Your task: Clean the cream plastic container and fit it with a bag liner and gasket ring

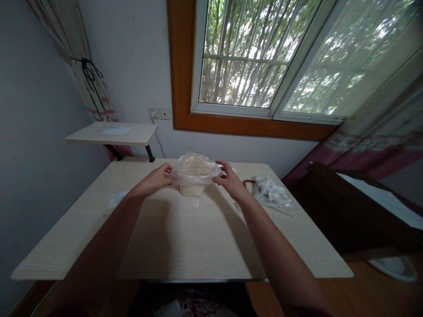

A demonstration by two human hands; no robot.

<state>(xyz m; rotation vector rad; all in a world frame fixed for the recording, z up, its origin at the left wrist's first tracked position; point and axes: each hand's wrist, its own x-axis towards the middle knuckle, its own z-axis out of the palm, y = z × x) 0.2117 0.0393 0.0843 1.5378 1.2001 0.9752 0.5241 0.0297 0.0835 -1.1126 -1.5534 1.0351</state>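
"What's behind the table [66, 237]?"

"A small wooden shelf [110, 134] bearing a white sheet of paper [115, 130], with a plugged wall socket [158, 113] just above."

"And on the right?"

"A barred window [244, 57] in an orange wooden frame, and a pink-bordered curtain [373, 149]."

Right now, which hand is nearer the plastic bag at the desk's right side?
Right. The right hand is just left of the plastic bag, apart from it; the left hand is farther, across the wrapped container.
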